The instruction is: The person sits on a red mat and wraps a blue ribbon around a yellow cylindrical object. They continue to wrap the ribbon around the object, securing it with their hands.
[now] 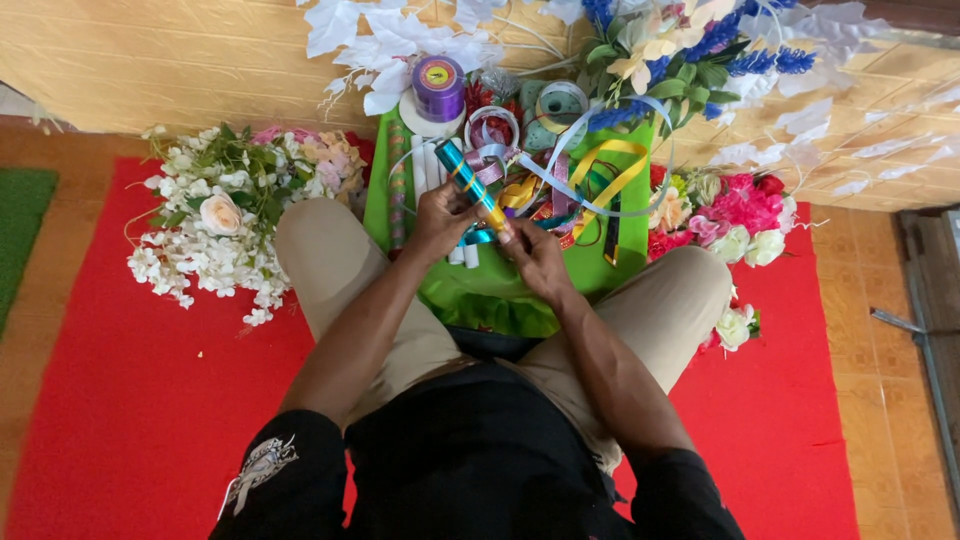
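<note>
A person sits cross-legged on a red mat and looks down at both hands. The left hand is closed around the upper part of a shiny blue roll with gold stripes. The roll is tilted, with its top end pointing up and to the left. The right hand pinches the lower end of the same roll with its fingers curled in. The roll is held up just above a green tray that sits between the person's knees.

In the tray lie loose ribbons in yellow, silver and blue, all tangled together. A purple ribbon spool stands at the far end of the tray. A few white sticks lie just beside the left hand.

A bunch of white flowers lies on the mat to the left. Pink and red flowers lie to the right. Blue and cream flowers lean on the wall behind the tray.
</note>
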